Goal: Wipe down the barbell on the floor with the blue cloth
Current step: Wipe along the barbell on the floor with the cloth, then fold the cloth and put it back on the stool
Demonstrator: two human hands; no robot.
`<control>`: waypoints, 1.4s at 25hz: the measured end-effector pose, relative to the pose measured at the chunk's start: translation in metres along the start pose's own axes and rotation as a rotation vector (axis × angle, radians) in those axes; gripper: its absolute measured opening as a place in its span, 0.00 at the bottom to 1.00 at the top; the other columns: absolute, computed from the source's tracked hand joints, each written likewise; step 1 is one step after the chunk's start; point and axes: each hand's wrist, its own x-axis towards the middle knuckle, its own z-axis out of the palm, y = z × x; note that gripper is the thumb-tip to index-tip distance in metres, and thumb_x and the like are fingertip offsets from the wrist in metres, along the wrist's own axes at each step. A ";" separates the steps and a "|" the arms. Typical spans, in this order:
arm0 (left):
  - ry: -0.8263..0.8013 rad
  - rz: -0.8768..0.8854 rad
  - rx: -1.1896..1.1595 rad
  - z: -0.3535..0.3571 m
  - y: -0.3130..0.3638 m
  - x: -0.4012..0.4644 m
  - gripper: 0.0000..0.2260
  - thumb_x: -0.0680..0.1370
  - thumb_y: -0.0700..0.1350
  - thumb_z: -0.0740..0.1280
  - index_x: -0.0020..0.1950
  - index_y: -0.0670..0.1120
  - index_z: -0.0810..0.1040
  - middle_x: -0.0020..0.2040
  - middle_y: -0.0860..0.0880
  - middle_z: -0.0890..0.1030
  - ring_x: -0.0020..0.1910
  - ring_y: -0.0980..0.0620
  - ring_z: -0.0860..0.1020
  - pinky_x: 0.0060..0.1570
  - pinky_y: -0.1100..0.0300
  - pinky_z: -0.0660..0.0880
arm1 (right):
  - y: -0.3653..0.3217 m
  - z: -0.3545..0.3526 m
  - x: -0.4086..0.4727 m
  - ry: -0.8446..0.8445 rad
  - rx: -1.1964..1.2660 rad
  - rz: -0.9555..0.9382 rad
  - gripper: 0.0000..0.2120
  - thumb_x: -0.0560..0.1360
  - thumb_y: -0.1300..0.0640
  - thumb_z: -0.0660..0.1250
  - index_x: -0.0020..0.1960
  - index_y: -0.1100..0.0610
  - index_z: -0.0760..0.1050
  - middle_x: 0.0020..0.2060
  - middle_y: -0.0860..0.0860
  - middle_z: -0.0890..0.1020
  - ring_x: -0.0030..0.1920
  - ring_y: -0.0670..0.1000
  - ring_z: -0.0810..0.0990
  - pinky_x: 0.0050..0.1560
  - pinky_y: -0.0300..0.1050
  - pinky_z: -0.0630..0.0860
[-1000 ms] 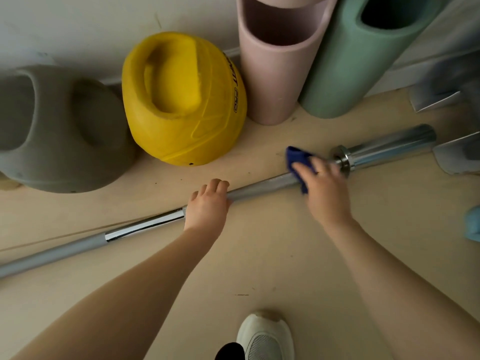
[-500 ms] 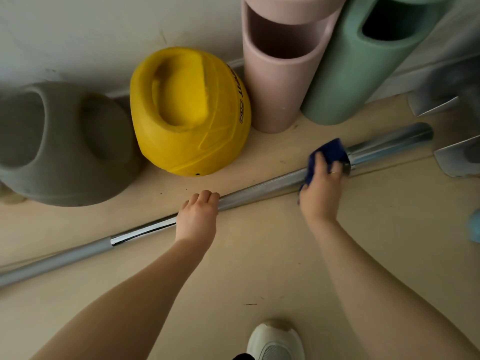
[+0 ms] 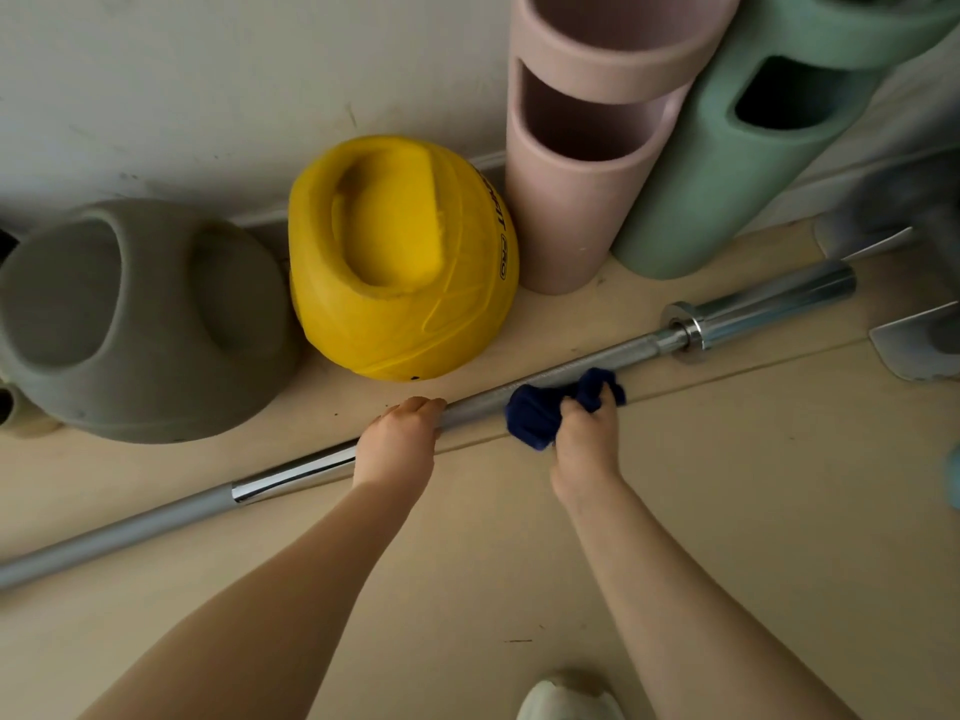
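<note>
A long steel barbell (image 3: pixel 602 358) lies slanted across the pale floor, its thick chrome sleeve and collar at the upper right and its grey shaft running off to the lower left. My left hand (image 3: pixel 397 444) rests on the shaft near its middle, fingers curled over it. A little to the right, my right hand (image 3: pixel 584 441) clutches the bunched dark blue cloth (image 3: pixel 540 413) and presses it against the shaft. The bar under both hands and the cloth is hidden.
Along the wall behind the bar stand a grey moulded weight (image 3: pixel 135 319), a yellow one (image 3: pixel 400 257), a pink foam roller (image 3: pixel 576 174) and a green one (image 3: pixel 753 148). Metal feet (image 3: pixel 914 340) sit at the right edge. My white shoe (image 3: pixel 569 698) is at the bottom.
My right hand has slid the cloth down the shaft from the collar toward the left hand, uncovering the collar. The left hand stays on the bar.
</note>
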 end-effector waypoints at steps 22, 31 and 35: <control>-0.168 -0.111 -0.762 -0.027 -0.027 -0.016 0.16 0.81 0.38 0.52 0.63 0.45 0.75 0.60 0.49 0.77 0.62 0.49 0.72 0.60 0.65 0.63 | 0.023 0.061 -0.068 -0.233 0.069 0.411 0.12 0.77 0.66 0.55 0.37 0.56 0.68 0.30 0.53 0.75 0.23 0.47 0.74 0.27 0.39 0.70; -0.298 0.372 -0.808 -0.065 -0.038 -0.053 0.13 0.71 0.59 0.61 0.53 0.57 0.76 0.54 0.56 0.78 0.55 0.57 0.75 0.58 0.65 0.70 | -0.026 0.014 -0.114 -0.670 -0.496 -0.021 0.08 0.75 0.64 0.64 0.47 0.55 0.79 0.44 0.53 0.81 0.47 0.51 0.79 0.51 0.45 0.76; -0.325 0.356 -0.728 -0.095 -0.039 -0.051 0.13 0.67 0.52 0.75 0.40 0.50 0.73 0.36 0.54 0.77 0.34 0.60 0.75 0.38 0.62 0.73 | -0.049 0.011 -0.132 -0.622 -0.433 -0.140 0.07 0.74 0.60 0.64 0.41 0.55 0.80 0.39 0.52 0.81 0.42 0.48 0.79 0.43 0.39 0.76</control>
